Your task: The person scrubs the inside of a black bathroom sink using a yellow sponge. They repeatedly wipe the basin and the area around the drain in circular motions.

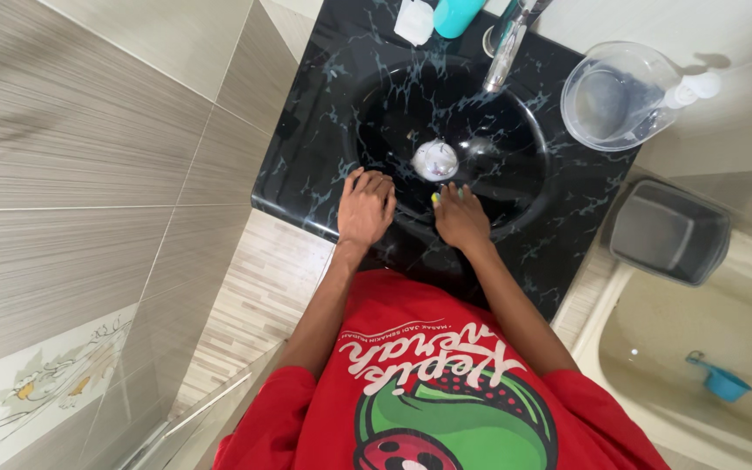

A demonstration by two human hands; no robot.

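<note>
I look down at a black marbled washbasin (pixel 324 165) with a round bowl. My left hand (pixel 365 207) rests on the bowl's near rim, fingers curled over the edge. Beside it my right hand (pixel 459 218) lies on the rim, its fingers reaching into the bowl and pressing something small and yellow-green that I cannot identify. A shiny round drain plug (pixel 434 160) sits in the middle of the bowl, just beyond both hands. A chrome tap (pixel 506 45) stands at the far edge.
A clear plastic jug (pixel 613 97) stands on the counter's right corner. A teal bottle (pixel 458 15) and a white item (pixel 414 21) sit at the back. Right of the basin are a grey bin (pixel 668 231) and a tub holding a blue scoop (pixel 721 380). Tiled wall at left.
</note>
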